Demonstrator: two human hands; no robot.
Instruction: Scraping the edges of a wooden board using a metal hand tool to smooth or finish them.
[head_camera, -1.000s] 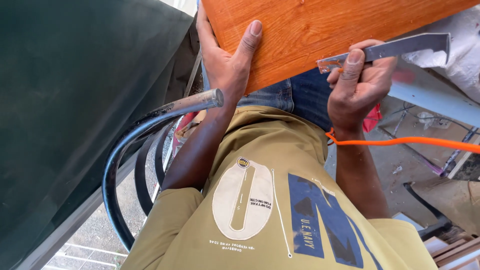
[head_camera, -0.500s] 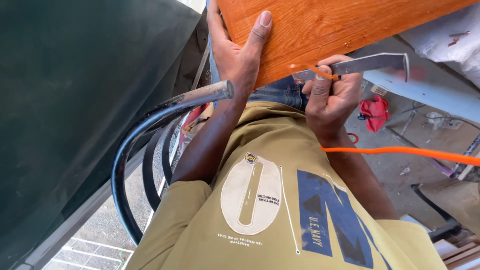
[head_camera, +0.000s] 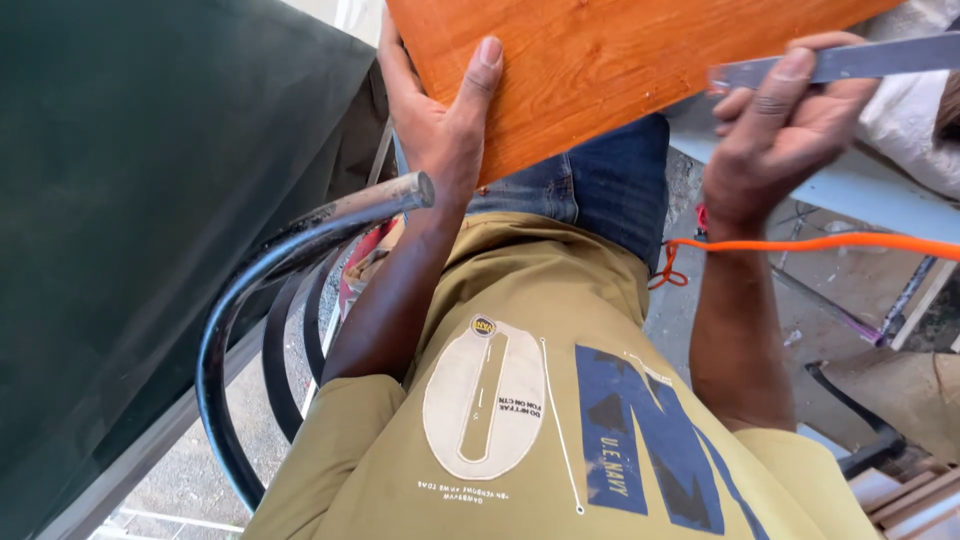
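Against the near edge of the orange wooden board (head_camera: 610, 60), the left hand (head_camera: 440, 130) lies spread, palm wrapped round the board's corner and thumb pressed flat on its top face. The grip is open-fingered rather than clenched, and it looks meant to steady the board and keep it from sliding. To the right of that hand, past the board's lower edge, the right hand (head_camera: 790, 130) is closed about a flat grey metal ruler (head_camera: 850, 62), thumb lying along the blade and fingers curled beneath. The ruler runs outward to the right from this hand, its inner end just over the board's lower edge, as though held ready to be laid on the wood. Below the right wrist an orange cord (head_camera: 830, 243) stretches across, apart from both hands. Just under the left wrist sits the end of a metal pipe (head_camera: 385, 198), with curved black tubing (head_camera: 240, 330) sweeping down beside the forearm.
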